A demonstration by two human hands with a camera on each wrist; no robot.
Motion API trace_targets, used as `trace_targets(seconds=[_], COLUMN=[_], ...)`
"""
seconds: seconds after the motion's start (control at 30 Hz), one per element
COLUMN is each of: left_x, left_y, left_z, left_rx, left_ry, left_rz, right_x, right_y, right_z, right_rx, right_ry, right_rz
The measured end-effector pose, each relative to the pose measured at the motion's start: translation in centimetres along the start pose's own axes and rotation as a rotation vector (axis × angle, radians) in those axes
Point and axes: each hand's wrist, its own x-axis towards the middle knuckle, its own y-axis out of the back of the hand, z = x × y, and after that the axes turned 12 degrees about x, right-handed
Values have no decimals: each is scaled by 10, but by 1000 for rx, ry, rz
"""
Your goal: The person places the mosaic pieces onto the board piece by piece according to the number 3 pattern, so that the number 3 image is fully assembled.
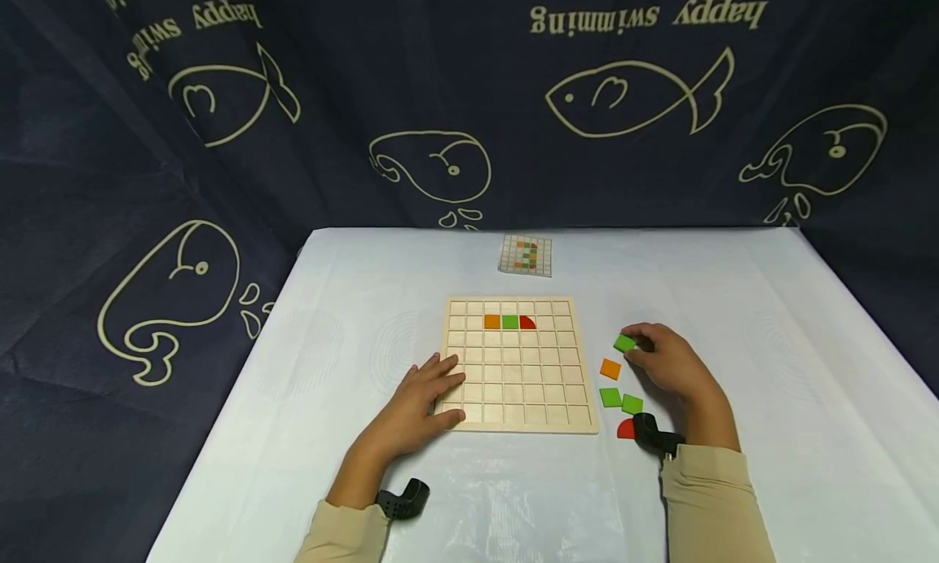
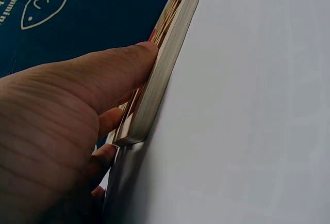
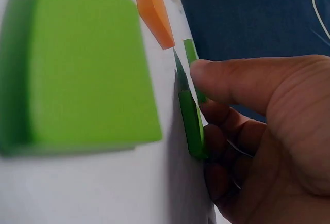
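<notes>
A square wooden grid board [image 1: 526, 376] lies mid-table. Its second row from the far side bears an orange square [image 1: 492, 322], a green square [image 1: 510, 322] and a red quarter-circle piece [image 1: 526, 323]. My left hand [image 1: 418, 408] rests on the board's near left corner, fingers spread; the left wrist view has the thumb [image 2: 121, 69] along its edge. Right of the board, my right hand [image 1: 669, 362] pinches a green square tile [image 1: 623, 343] between thumb and fingers. In the right wrist view, another green tile [image 3: 192, 123] stands out just below the pinched one, near the curled fingers.
Near the right hand lie an orange tile [image 1: 610, 369], two green tiles [image 1: 610, 398] and a red piece [image 1: 626, 429], partly behind the black wrist camera [image 1: 649, 433]. A small pattern card [image 1: 525, 255] lies beyond the board. Dark printed cloth [image 1: 440, 74] hangs behind the white table.
</notes>
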Motion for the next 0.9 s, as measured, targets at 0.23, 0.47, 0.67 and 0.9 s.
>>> trace_targets(seconds=[0.23,0.47,0.67,0.9], left_x=[0,0,0,-1], left_y=[1,2,0,0], left_z=[1,1,0,-2], left_rx=[0,5,-8,-7], left_ry=[13,13,0,-1], left_rz=[-7,-5,6,-2], right_x=[0,3,7,15], right_y=[-1,-9,-25,-44], right_z=[-10,-23,-38,-55], right_rx=[30,27,56,96], right_ry=[43,135,197,222], right_rz=[0,-30,-89,-149])
